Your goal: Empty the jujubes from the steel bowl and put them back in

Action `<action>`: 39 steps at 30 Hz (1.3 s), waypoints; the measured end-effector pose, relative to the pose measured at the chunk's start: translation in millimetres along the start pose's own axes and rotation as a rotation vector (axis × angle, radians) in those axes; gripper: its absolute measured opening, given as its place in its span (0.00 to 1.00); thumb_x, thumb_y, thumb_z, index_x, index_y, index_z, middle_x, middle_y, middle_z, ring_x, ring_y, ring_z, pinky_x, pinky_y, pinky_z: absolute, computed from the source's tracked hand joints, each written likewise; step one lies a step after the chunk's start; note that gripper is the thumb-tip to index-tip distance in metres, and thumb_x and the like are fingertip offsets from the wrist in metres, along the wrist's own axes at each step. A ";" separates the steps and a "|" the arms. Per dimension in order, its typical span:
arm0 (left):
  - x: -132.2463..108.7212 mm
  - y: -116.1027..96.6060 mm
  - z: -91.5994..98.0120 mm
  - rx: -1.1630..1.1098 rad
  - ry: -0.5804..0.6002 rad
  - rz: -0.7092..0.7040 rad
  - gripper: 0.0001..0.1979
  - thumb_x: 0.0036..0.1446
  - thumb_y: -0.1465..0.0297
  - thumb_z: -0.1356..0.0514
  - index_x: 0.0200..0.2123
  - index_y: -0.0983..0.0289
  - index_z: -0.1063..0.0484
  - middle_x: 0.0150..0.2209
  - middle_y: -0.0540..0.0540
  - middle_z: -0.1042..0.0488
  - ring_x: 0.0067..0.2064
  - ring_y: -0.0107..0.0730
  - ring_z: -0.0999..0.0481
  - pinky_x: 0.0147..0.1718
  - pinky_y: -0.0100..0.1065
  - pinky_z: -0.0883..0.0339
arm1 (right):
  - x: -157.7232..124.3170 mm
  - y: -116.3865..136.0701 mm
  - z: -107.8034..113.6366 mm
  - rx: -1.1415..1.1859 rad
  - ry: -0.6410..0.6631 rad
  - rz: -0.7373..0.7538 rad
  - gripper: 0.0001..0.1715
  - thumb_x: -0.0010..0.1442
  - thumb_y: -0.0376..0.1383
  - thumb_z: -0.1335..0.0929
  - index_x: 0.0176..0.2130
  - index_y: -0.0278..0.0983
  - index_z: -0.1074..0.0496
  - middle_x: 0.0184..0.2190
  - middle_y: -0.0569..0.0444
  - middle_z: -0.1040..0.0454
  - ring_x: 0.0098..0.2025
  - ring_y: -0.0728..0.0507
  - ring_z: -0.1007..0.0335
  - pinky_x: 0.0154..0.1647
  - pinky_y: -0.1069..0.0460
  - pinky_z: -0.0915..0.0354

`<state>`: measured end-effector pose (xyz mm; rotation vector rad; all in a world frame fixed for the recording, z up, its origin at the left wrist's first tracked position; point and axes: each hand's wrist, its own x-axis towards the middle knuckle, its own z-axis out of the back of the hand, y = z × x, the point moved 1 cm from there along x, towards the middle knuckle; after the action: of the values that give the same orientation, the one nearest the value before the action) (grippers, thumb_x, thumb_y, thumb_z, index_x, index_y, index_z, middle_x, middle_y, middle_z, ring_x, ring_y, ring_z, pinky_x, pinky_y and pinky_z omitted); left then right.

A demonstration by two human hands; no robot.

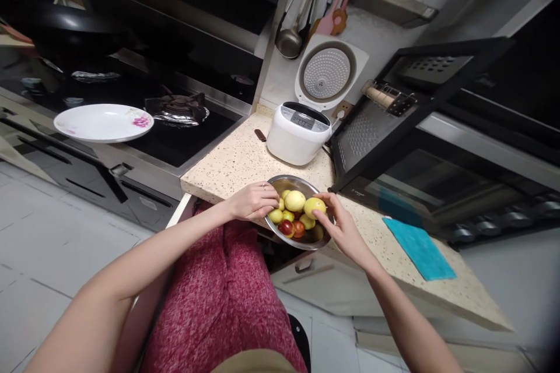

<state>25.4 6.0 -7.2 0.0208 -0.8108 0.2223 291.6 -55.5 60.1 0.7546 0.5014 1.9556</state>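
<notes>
A round metal bowl (301,243) sits at the front edge of the counter, filled with several yellow-green fruits (294,201) and a few dark red ones (286,228). My right hand (336,221) pinches a round yellow fruit (315,208) between thumb and fingers at the bowl's right side. On the opposite side, my left hand (254,200) reaches over the rim with its fingers curled down among the fruit. Its fingertips are partly hidden, so what they grip cannot be made out.
Behind the bowl stands a white rice cooker (298,143) with its lid up. A black oven (472,157) and a turquoise cloth (420,249) are to the right. At left, a flowered white plate (102,122) lies by the gas burner (179,108), with a black wok (79,32) beyond.
</notes>
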 end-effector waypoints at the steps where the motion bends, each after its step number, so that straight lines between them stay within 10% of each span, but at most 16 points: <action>1: -0.3 -0.6 0.1 0.001 0.001 0.007 0.25 0.73 0.63 0.61 0.44 0.64 0.25 0.42 0.59 0.20 0.45 0.39 0.23 0.50 0.42 0.29 | -1.6 -1.0 -1.6 0.019 -0.003 -0.019 0.18 0.68 0.47 0.34 0.53 0.40 0.35 0.49 0.47 0.26 0.49 0.39 0.27 0.50 0.45 0.29; 9: -7.6 -4.7 -1.7 0.023 -0.035 0.099 0.24 0.73 0.62 0.59 0.60 0.65 0.34 0.56 0.64 0.26 0.55 0.44 0.24 0.51 0.46 0.26 | -2.1 -5.4 -17.5 0.320 0.053 -0.091 0.21 0.61 0.46 0.28 0.49 0.41 0.34 0.50 0.49 0.26 0.51 0.40 0.24 0.53 0.45 0.27; 19: -7.3 -8.6 0.4 -0.085 -0.034 0.174 0.24 0.73 0.62 0.58 0.65 0.59 0.38 0.62 0.63 0.32 0.62 0.47 0.30 0.59 0.51 0.31 | 2.2 5.5 -17.0 0.083 0.007 -0.017 0.26 0.59 0.45 0.26 0.54 0.40 0.29 0.53 0.47 0.23 0.53 0.36 0.25 0.57 0.40 0.31; 27: -9.5 -9.4 0.7 -0.114 -0.077 0.226 0.24 0.72 0.60 0.58 0.66 0.59 0.41 0.61 0.63 0.33 0.61 0.46 0.30 0.59 0.49 0.31 | -37.2 -3.3 4.4 0.046 -0.322 -0.075 0.18 0.64 0.45 0.31 0.51 0.40 0.26 0.52 0.47 0.22 0.53 0.37 0.25 0.56 0.41 0.30; 33: -7.3 -19.4 -3.4 -0.083 -0.154 0.255 0.23 0.72 0.64 0.57 0.67 0.59 0.42 0.61 0.63 0.34 0.62 0.47 0.31 0.59 0.52 0.32 | -64.3 -13.1 -9.3 0.176 -0.463 -0.186 0.17 0.62 0.46 0.31 0.47 0.39 0.27 0.47 0.45 0.22 0.45 0.39 0.23 0.44 0.45 0.26; 39: 6.6 -39.3 3.1 -0.013 -0.180 0.366 0.27 0.68 0.65 0.47 0.67 0.59 0.45 0.63 0.64 0.38 0.64 0.49 0.35 0.62 0.55 0.35 | -68.1 -19.4 -34.9 0.543 -0.325 -0.322 0.26 0.55 0.56 0.29 0.39 0.37 0.29 0.33 0.50 0.24 0.31 0.43 0.23 0.33 0.49 0.27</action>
<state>35.7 -31.5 2.4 -0.1218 -0.9931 0.5666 304.4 -107.7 2.4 1.2220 0.9058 1.3693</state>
